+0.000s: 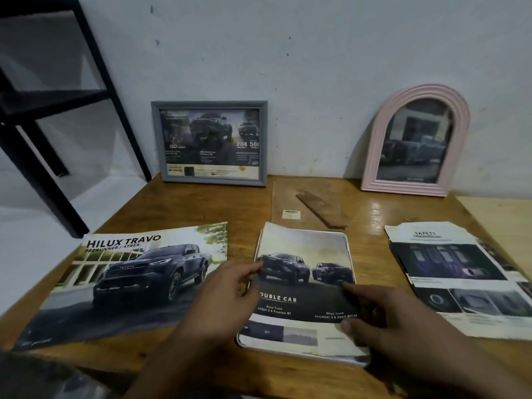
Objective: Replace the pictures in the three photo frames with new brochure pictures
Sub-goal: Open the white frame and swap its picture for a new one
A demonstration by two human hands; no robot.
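A "Double Cab" brochure picture (305,283) lies on a white, round-cornered thing at the table's front middle. My left hand (227,292) pinches the picture's left edge. My right hand (385,321) rests on its right side with forefinger and thumb spread flat. A grey frame (209,104) and a pink arched frame (374,139) lean against the wall, each holding a truck picture. A brown backing board (288,197) with its stand lies flat between them. A "Hilux Travo" brochure (129,272) lies to the left, and torn "Safety" pages (460,272) lie to the right.
The wooden table (178,208) stands against a pale wall. A black metal shelf frame (43,156) stands at the left, beyond the table's corner. A light board (501,214) lies at the far right edge.
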